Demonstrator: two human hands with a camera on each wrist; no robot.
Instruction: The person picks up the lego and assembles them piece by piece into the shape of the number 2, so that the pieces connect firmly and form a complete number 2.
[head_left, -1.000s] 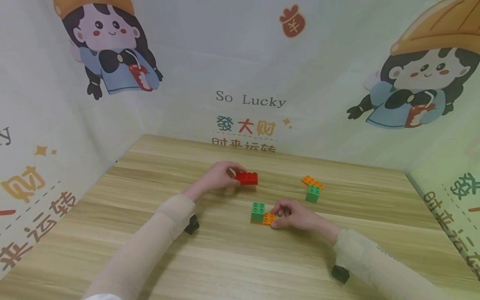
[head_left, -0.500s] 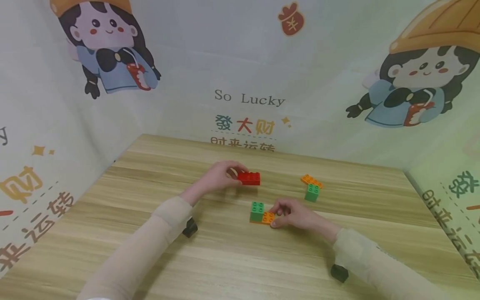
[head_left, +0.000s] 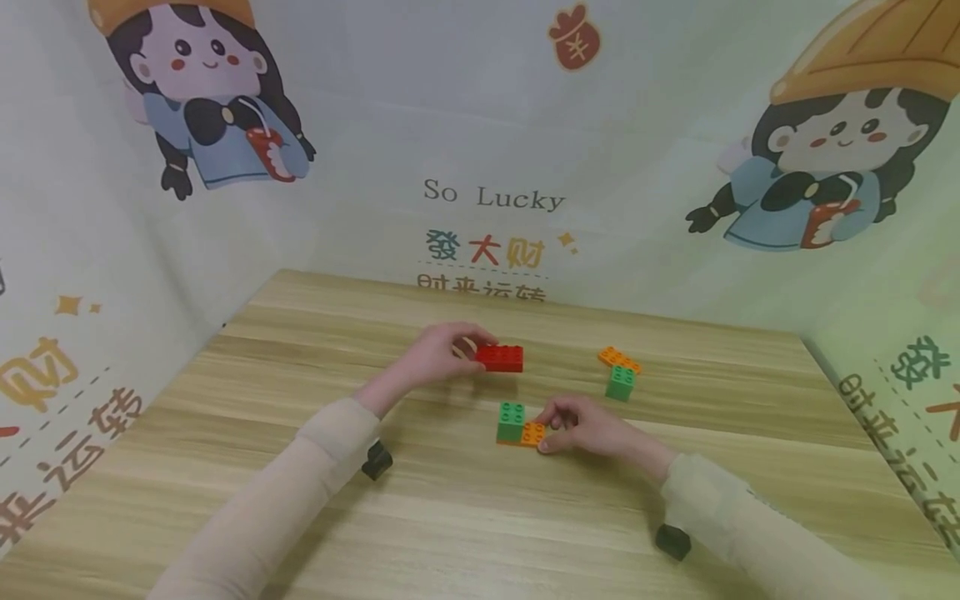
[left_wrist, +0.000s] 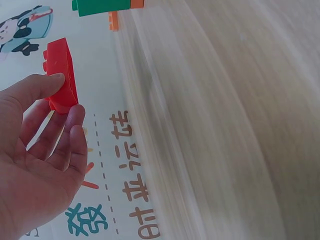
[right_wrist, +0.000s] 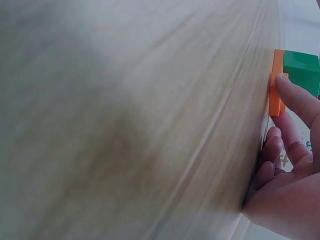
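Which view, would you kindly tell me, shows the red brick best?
The left wrist view: the red brick appears largest there, pinched by the left hand. The head view shows it smaller, studs up; the right wrist view, at most a red sliver.

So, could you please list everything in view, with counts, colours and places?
Red brick: one, red, pinched by the left hand
Near green brick: one, green, on the left end of the near orange plate
Near orange plate: one, orange, pinched by the right hand
Far green brick: one, green, just in front of the far orange plate
Far orange plate: one, orange, back right
Table: one, wood-toned, underneath
Printed cloth: count unclear, pale, around the table
Dark objects: two, black, below the wrists
Sleeves: two, beige, on the arms
Hands: two, bare, above the table
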